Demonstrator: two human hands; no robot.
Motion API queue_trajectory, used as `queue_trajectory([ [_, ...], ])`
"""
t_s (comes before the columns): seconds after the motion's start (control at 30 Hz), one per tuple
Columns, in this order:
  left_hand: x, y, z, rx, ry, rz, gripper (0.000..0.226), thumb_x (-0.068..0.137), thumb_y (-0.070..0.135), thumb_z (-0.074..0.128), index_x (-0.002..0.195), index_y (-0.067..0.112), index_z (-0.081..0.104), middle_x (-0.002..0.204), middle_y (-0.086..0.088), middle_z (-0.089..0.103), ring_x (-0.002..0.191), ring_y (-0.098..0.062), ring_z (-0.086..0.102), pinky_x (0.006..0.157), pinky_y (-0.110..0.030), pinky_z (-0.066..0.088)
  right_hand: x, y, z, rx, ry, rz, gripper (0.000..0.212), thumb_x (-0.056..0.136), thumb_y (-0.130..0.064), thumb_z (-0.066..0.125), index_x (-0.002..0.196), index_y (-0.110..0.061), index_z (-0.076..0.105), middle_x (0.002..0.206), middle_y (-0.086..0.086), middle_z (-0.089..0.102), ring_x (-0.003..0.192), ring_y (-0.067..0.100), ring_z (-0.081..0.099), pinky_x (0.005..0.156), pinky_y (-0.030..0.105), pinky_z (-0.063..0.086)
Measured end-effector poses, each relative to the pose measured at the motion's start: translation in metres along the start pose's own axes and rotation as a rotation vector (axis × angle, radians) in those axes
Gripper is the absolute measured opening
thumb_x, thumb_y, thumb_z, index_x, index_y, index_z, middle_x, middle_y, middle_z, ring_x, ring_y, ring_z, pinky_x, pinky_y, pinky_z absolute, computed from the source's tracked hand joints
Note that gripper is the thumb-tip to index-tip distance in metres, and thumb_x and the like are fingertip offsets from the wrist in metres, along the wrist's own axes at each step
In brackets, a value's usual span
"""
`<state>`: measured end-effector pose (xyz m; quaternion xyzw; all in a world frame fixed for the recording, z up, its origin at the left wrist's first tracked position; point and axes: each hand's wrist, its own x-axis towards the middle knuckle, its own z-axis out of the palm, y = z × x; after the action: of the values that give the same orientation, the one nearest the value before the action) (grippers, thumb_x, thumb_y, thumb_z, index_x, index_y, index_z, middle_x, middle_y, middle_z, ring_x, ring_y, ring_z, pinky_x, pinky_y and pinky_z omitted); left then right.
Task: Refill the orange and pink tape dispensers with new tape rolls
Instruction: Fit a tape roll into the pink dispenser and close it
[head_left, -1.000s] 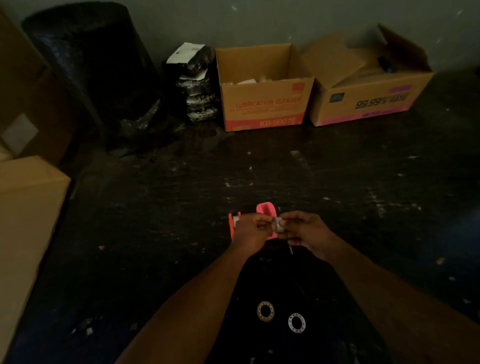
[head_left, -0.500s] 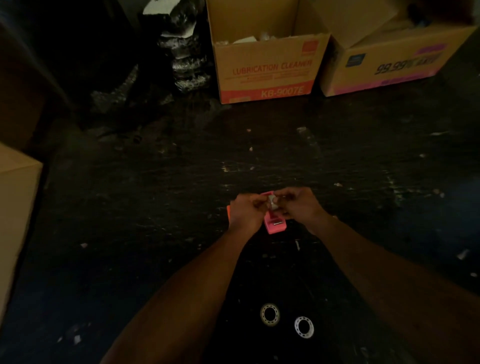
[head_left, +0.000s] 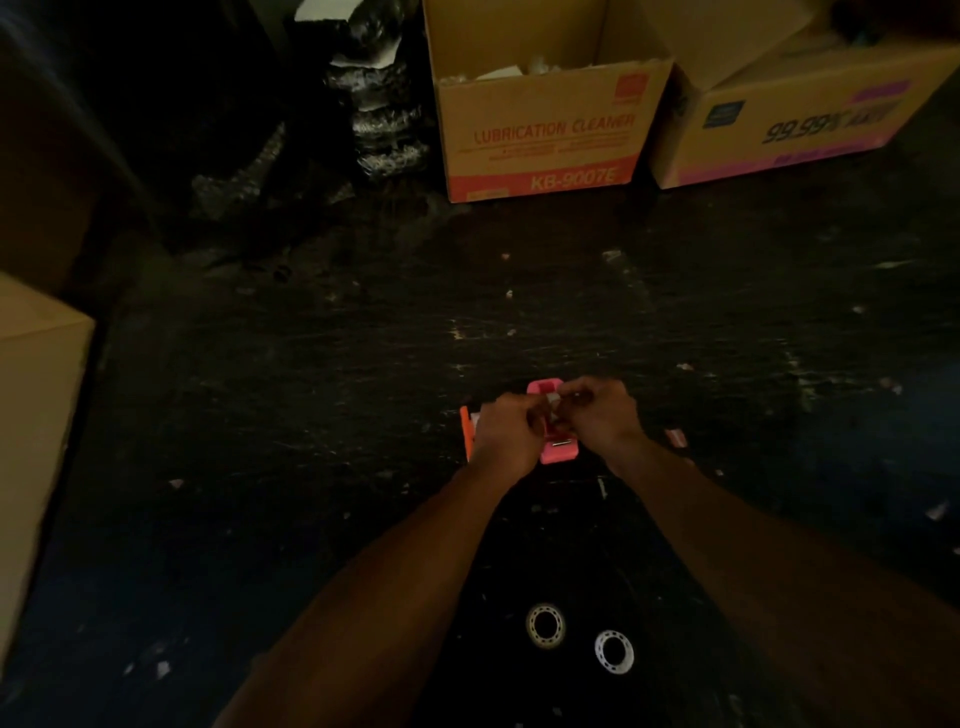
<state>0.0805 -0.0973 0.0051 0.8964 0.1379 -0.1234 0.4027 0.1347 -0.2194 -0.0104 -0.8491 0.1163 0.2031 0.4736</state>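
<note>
The pink tape dispenser (head_left: 557, 451) lies on the dark floor under my hands, its front end and back end showing. My left hand (head_left: 511, 434) and my right hand (head_left: 597, 413) meet above it, fingers pinched on a small pale tape roll (head_left: 553, 400) between them. The orange tape dispenser (head_left: 466, 428) stands just left of my left hand, mostly hidden by it. Two tape rolls lie flat on the floor near me: one (head_left: 545, 625) to the left and a whiter one (head_left: 614, 651) to its right.
An open "Lubrication Cleaner" carton (head_left: 545, 135) and a second carton (head_left: 789, 124) stand at the far wall. Dark plastic wrap bundles (head_left: 374, 104) sit left of them. A tan box (head_left: 36, 415) is at the left edge. Small paper scraps litter the floor.
The view tipped down and closer to the cartons. My hands stayed together on the pale roll and lowered over the pink dispenser, which now shows more of its front end.
</note>
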Motion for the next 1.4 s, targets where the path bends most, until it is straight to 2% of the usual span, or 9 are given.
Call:
queue_trajectory([
  [0.1, 0.001, 0.002, -0.002, -0.034, 0.031, 0.032, 0.043, 0.096, 0.008, 0.052, 0.134, 0.026, 0.063, 0.122, -0.007, 0.072, 0.112, -0.022, 0.067, 0.097, -0.033, 0.051, 0.0, 0.0, -0.001, 0.004, -0.008, 0.002, 0.019, 0.083, -0.014, 0.073, 0.102, -0.016, 0.075, 0.089, 0.0, 0.072, 0.074, 0.013, 0.068, 0.071, 0.024, 0.056],
  [0.23, 0.008, -0.004, -0.002, 0.104, -0.007, 0.094, 0.031, 0.096, 0.013, 0.054, 0.12, 0.022, 0.072, 0.108, -0.011, 0.065, 0.097, -0.025, 0.067, 0.084, -0.034, 0.053, -0.002, 0.004, -0.007, 0.039, -0.059, -0.035, 0.012, 0.078, -0.018, 0.077, 0.079, -0.029, 0.074, 0.083, 0.001, 0.077, 0.077, 0.018, 0.075, 0.08, 0.041, 0.062],
  [0.37, 0.012, -0.008, 0.001, 0.169, -0.045, 0.082, 0.032, 0.097, 0.016, 0.055, 0.125, 0.024, 0.067, 0.112, -0.009, 0.06, 0.095, -0.02, 0.062, 0.084, -0.031, 0.051, -0.011, 0.013, -0.02, -0.182, -0.103, -0.237, 0.013, 0.084, -0.013, 0.07, 0.092, -0.024, 0.071, 0.092, -0.006, 0.072, 0.088, 0.009, 0.068, 0.082, 0.027, 0.055],
  [0.5, 0.015, -0.009, 0.004, 0.211, -0.05, 0.074, 0.034, 0.095, 0.016, 0.061, 0.128, 0.023, 0.065, 0.123, -0.009, 0.058, 0.102, -0.019, 0.061, 0.089, -0.032, 0.052, -0.013, 0.025, -0.021, -0.476, -0.073, -0.483, 0.022, 0.083, -0.02, 0.071, 0.104, -0.022, 0.072, 0.105, -0.001, 0.068, 0.096, 0.015, 0.064, 0.085, 0.029, 0.05],
  [0.8, 0.013, -0.008, 0.002, 0.241, -0.052, 0.12, 0.048, 0.096, 0.009, 0.055, 0.143, 0.021, 0.054, 0.126, -0.015, 0.058, 0.111, -0.027, 0.062, 0.098, -0.039, 0.051, -0.006, 0.027, -0.018, -0.679, -0.018, -0.745, 0.019, 0.08, -0.019, 0.071, 0.099, -0.018, 0.074, 0.101, 0.006, 0.069, 0.093, 0.028, 0.066, 0.075, 0.038, 0.054],
  [0.97, 0.015, -0.007, 0.003, 0.24, -0.007, 0.121, 0.046, 0.098, 0.01, 0.048, 0.141, 0.026, 0.057, 0.12, -0.016, 0.064, 0.107, -0.03, 0.065, 0.096, -0.043, 0.053, -0.007, 0.03, -0.017, -0.717, 0.004, -0.765, 0.014, 0.087, -0.023, 0.063, 0.097, -0.019, 0.071, 0.105, 0.005, 0.066, 0.102, 0.027, 0.058, 0.077, 0.039, 0.052],
  [1.13, 0.013, -0.009, 0.005, 0.245, 0.019, 0.114, 0.046, 0.099, 0.011, 0.048, 0.14, 0.028, 0.057, 0.121, -0.013, 0.064, 0.105, -0.028, 0.065, 0.093, -0.039, 0.053, -0.022, 0.038, -0.02, -0.709, 0.045, -0.795, 0.015, 0.09, -0.024, 0.058, 0.098, -0.019, 0.07, 0.106, 0.004, 0.061, 0.102, 0.026, 0.054, 0.074, 0.04, 0.053],
  [1.27, 0.012, -0.009, 0.006, 0.268, -0.005, 0.095, 0.041, 0.101, 0.014, 0.047, 0.139, 0.025, 0.057, 0.123, -0.011, 0.061, 0.104, -0.023, 0.063, 0.087, -0.032, 0.051, -0.032, 0.052, -0.022, -0.651, 0.039, -0.776, 0.019, 0.086, -0.017, 0.061, 0.102, -0.02, 0.072, 0.108, 0.005, 0.064, 0.103, 0.027, 0.057, 0.082, 0.042, 0.053],
  [1.4, 0.012, -0.008, 0.005, 0.29, -0.043, 0.087, 0.049, 0.1, 0.011, 0.047, 0.145, 0.03, 0.049, 0.128, -0.012, 0.058, 0.109, -0.027, 0.062, 0.093, -0.04, 0.053, -0.038, 0.059, -0.021, -0.652, 0.014, -0.732, 0.019, 0.087, -0.02, 0.061, 0.102, -0.022, 0.072, 0.111, 0.004, 0.064, 0.107, 0.025, 0.056, 0.083, 0.041, 0.053],
])
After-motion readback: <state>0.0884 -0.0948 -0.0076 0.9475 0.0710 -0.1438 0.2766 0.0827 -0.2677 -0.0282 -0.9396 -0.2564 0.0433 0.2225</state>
